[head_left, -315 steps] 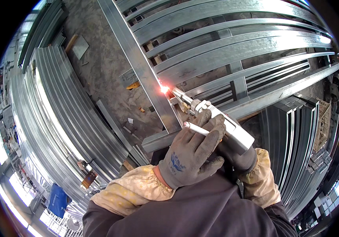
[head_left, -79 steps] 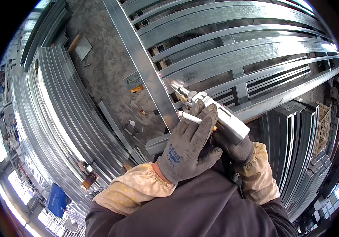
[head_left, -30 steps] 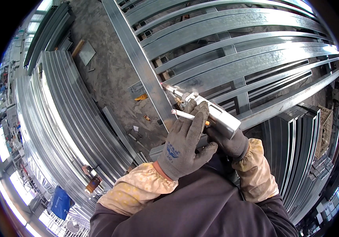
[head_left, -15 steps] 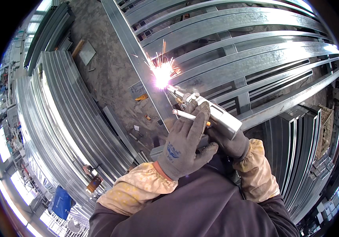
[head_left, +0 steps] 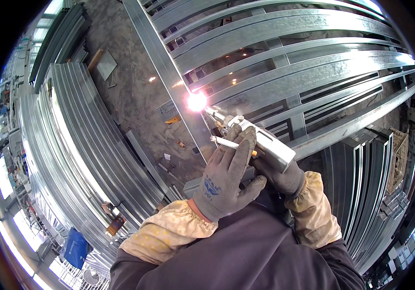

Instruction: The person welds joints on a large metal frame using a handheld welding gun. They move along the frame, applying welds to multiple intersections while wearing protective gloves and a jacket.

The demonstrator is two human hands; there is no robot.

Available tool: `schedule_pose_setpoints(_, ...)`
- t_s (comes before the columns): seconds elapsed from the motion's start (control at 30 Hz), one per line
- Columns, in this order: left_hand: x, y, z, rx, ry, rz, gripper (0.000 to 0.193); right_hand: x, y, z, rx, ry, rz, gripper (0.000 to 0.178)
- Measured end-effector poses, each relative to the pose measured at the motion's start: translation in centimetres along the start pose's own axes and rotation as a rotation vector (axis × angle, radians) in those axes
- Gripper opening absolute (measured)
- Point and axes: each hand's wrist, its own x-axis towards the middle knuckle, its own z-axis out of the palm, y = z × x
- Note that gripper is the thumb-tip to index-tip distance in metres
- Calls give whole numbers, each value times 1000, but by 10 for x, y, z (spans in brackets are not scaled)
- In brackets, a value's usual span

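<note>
A silver handheld welding torch [head_left: 274,149] points up and left. At its tip a bright pinkish-white arc [head_left: 197,101] burns on the edge tube [head_left: 155,46] of a steel frame. My right hand [head_left: 287,178], in a grey glove, wraps the torch's rear underside; its fingers are mostly hidden. My left hand [head_left: 223,176], gloved too, lies with its fingertips against the torch's near side, thumb spread apart. Between its fingers sits a cigarette [head_left: 224,142] with a white paper and an orange end.
Parallel galvanized bars [head_left: 285,29] of the frame fill the upper right. Long steel profiles [head_left: 82,125] are stacked on the left, and more tubes [head_left: 357,164] on the right. An orange-yellow piece [head_left: 173,119] and small scraps lie on the concrete floor. A blue bag [head_left: 75,248] is at lower left.
The dense spray of sparks at the arc has shrunk to a compact glow, with a few stray sparks scattered about. Both hands and the torch stay almost in place.
</note>
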Motion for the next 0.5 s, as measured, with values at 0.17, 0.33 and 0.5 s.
schedule_pose_setpoints(0.17,5,4,-4,-6,-48,-33,98,-3,-1,1,22,19,-24,53)
schedule_pose_setpoints(0.33,0,1,1,-4,-9,-13,97,0,-2,0,5,11,-22,53)
schedule_pose_setpoints(0.5,-1,3,0,10,-15,-23,98,-2,0,4,115,39,43,54)
